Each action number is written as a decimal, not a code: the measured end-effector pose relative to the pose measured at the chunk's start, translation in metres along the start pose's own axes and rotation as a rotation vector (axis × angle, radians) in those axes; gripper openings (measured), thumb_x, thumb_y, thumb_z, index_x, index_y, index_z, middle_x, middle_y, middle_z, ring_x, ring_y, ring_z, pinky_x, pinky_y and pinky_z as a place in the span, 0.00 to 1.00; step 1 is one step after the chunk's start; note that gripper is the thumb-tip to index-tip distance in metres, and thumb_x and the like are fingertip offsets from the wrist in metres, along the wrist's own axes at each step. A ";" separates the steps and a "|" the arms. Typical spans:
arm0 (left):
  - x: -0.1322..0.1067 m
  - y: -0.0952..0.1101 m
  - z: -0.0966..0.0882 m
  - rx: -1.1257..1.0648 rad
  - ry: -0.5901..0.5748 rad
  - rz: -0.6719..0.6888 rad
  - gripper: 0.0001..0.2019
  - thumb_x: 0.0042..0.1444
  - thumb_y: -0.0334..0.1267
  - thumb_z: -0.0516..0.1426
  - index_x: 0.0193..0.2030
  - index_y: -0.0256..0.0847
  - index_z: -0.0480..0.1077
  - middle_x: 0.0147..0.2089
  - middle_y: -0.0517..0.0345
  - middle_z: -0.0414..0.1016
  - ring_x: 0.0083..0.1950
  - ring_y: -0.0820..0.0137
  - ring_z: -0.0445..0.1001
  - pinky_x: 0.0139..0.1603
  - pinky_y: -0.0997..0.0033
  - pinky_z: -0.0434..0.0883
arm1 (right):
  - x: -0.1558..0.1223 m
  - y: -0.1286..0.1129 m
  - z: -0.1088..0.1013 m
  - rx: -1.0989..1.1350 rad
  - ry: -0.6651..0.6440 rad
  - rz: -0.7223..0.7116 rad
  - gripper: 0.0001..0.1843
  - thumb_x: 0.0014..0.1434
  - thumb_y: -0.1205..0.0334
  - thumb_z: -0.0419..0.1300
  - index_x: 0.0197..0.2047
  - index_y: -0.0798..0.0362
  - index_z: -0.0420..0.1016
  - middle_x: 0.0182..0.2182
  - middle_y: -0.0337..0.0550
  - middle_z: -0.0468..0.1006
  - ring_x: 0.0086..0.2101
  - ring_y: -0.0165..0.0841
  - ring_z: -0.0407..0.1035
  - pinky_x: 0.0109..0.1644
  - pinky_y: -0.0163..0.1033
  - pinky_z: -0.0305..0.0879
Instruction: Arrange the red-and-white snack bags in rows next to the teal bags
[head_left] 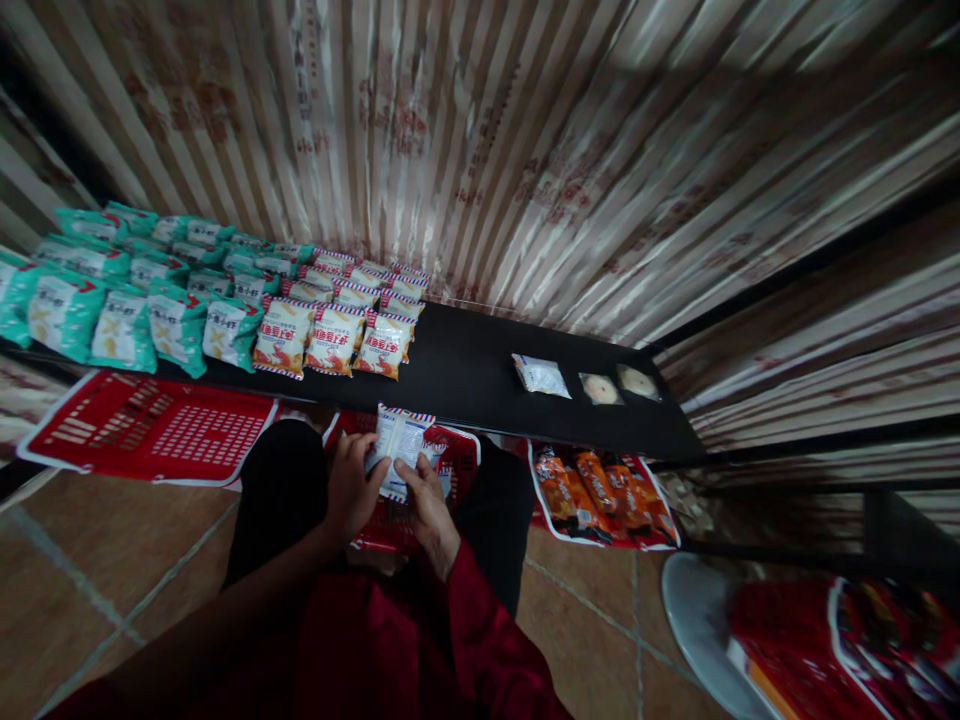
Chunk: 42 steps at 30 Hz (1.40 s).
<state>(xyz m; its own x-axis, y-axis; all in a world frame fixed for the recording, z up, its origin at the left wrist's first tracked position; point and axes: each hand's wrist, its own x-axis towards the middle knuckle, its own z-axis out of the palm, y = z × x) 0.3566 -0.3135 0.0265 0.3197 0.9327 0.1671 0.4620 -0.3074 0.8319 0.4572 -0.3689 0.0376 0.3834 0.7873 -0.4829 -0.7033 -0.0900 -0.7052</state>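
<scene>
My left hand [351, 487] and my right hand [430, 510] both grip one snack packet [400, 445] with a red, white and blue striped border, its pale back turned up. I hold it over a red basket [459, 462] resting between my knees. Just beyond stands a black shelf [472, 375]. On it lie rows of matching orange snack packets [334, 338] and, further left, green snack packets [120, 325].
Three small pale packets [541, 375] lie on the right part of the shelf. A red basket [150, 428] sits under the shelf on the left, and another with orange packs [596, 487] on the right. A striped curtain [525, 150] hangs behind. The floor is tiled.
</scene>
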 end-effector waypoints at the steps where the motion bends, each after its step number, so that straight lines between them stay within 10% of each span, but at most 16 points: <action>1: -0.001 -0.001 0.000 -0.001 -0.010 0.002 0.14 0.54 0.39 0.54 0.48 0.42 0.65 0.48 0.50 0.66 0.50 0.62 0.68 0.50 0.57 0.70 | 0.000 0.001 -0.001 -0.004 0.007 0.008 0.25 0.40 0.62 0.69 0.44 0.49 0.72 0.38 0.39 0.81 0.41 0.39 0.74 0.48 0.41 0.67; 21: -0.014 -0.017 0.003 0.022 -0.055 0.016 0.13 0.57 0.40 0.50 0.48 0.42 0.68 0.46 0.50 0.68 0.48 0.62 0.71 0.48 0.57 0.71 | -0.001 0.023 -0.009 -0.167 0.103 -0.072 0.23 0.41 0.57 0.68 0.42 0.51 0.72 0.40 0.44 0.80 0.41 0.39 0.73 0.50 0.42 0.66; 32: -0.016 -0.024 0.001 -0.067 -0.141 -0.150 0.16 0.55 0.42 0.48 0.46 0.40 0.68 0.46 0.47 0.70 0.50 0.61 0.71 0.50 0.56 0.71 | -0.002 0.034 -0.013 -0.602 0.151 -0.137 0.24 0.48 0.52 0.62 0.47 0.53 0.71 0.40 0.45 0.80 0.42 0.40 0.73 0.49 0.41 0.66; 42: -0.009 -0.021 -0.011 -0.146 -0.241 -0.376 0.19 0.52 0.49 0.51 0.46 0.39 0.65 0.48 0.46 0.72 0.53 0.59 0.72 0.55 0.58 0.66 | -0.004 0.036 -0.012 -0.550 0.158 -0.118 0.20 0.47 0.51 0.65 0.44 0.48 0.77 0.47 0.43 0.77 0.49 0.40 0.69 0.55 0.42 0.62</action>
<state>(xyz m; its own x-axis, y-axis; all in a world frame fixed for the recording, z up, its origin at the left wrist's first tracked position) 0.3354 -0.3132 0.0135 0.3431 0.8986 -0.2737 0.4670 0.0896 0.8797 0.4373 -0.3826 0.0081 0.5544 0.7147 -0.4264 -0.2522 -0.3440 -0.9045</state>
